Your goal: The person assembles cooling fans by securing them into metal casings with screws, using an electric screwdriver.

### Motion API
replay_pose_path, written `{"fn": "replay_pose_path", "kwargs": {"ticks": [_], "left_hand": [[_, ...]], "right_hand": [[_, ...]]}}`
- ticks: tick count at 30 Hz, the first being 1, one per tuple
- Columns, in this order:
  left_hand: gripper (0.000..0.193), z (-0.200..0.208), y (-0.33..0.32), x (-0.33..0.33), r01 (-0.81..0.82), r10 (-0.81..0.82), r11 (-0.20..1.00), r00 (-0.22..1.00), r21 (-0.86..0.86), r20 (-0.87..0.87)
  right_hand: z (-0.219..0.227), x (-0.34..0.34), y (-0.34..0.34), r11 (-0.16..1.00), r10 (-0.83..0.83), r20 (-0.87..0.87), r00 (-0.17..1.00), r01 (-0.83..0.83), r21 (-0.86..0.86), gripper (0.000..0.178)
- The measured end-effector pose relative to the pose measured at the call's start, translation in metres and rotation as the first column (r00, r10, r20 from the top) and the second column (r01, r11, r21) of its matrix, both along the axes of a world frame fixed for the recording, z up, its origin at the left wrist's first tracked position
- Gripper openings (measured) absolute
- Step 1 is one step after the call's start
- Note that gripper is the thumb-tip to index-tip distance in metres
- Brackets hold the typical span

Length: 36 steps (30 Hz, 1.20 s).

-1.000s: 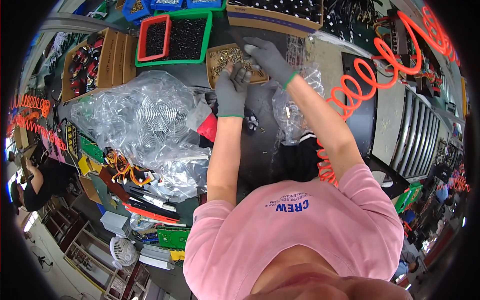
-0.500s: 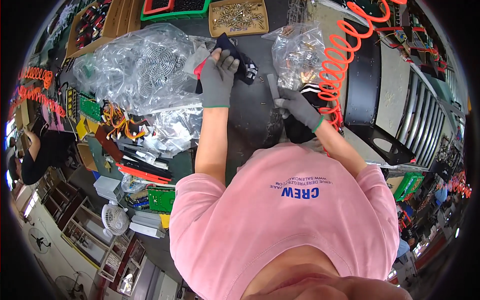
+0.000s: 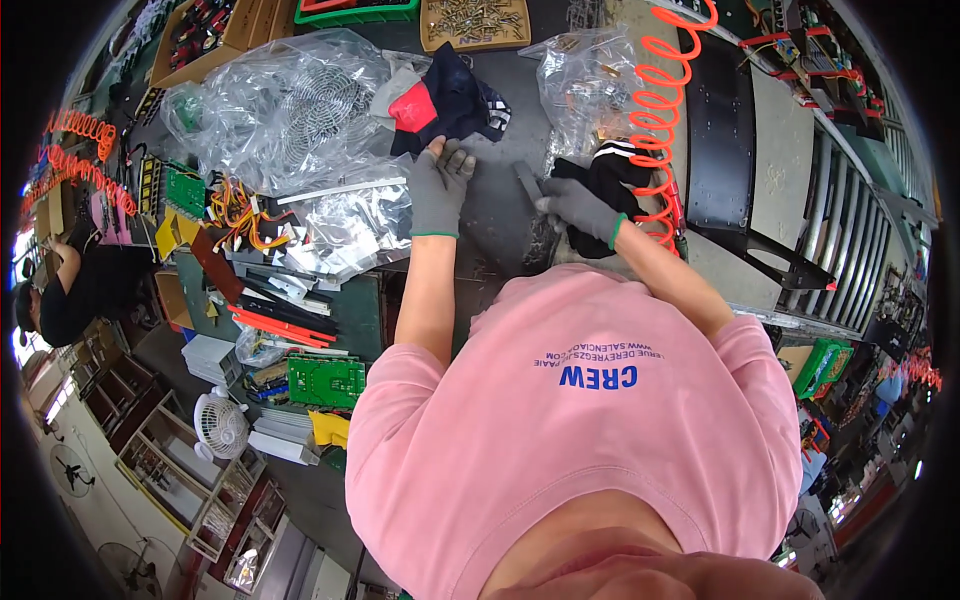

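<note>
My left hand, in a grey glove with a green cuff, is just on the near side of a crumpled dark navy cloth with red and grey patches. Its fingers are loosely bent and apart, with nothing visible in them. My right hand, gloved the same way, pinches a short flat grey strip that points away over the dark tabletop. Beside that hand lies a black cloth with white stripes, partly hidden by the glove.
A clear plastic bag with round wire grilles lies left. Coloured wires and green circuit boards are nearer. A cardboard tray of brass screws stands far. A coiled orange hose hangs right, by another clear bag.
My left hand has drawn back from the navy cloth, which now lies on the table. My right hand still holds the grey strip, now slightly farther left and tilted. The view has shifted slightly.
</note>
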<state>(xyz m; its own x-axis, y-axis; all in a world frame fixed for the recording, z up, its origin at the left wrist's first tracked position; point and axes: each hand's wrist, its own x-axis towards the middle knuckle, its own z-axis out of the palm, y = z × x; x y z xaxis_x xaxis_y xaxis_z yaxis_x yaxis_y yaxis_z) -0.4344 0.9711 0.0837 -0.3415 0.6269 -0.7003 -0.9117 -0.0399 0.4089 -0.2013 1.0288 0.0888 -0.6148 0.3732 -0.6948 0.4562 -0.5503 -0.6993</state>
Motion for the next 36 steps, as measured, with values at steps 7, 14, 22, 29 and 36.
{"fn": "replay_pose_path", "kwargs": {"ticks": [7, 14, 22, 29, 36], "left_hand": [[0.013, -0.008, 0.000, 0.017, 0.070, -0.071, 0.996, 0.997, -0.047, -0.014], [0.039, 0.008, 0.053, 0.059, 0.449, -0.449, 0.894, 0.894, -0.001, 0.001], [0.040, 0.005, 0.160, 0.018, 0.296, -0.292, 0.941, 0.955, 0.162, -0.049], [0.033, -0.002, 0.211, 0.002, 0.279, -0.280, 0.960, 0.940, -0.033, -0.196], [0.023, -0.031, 0.239, -0.039, 0.182, -0.194, 0.981, 0.948, -0.070, -0.253]], "right_hand": [[0.019, 0.018, -0.012, 0.999, 0.041, 0.029, 0.999, -0.040, -0.035, 0.018], [0.041, -0.023, 0.051, 0.974, -0.168, -0.178, 0.969, 0.191, 0.122, 0.027], [0.043, -0.091, 0.122, 0.814, -0.082, -0.167, 0.982, 0.163, 0.558, 0.042], [0.036, -0.118, 0.161, 0.706, -0.118, 0.047, 0.992, 0.051, 0.706, 0.045], [0.042, -0.121, 0.151, 0.660, -0.086, 0.031, 0.996, 0.033, 0.750, 0.049]]}}
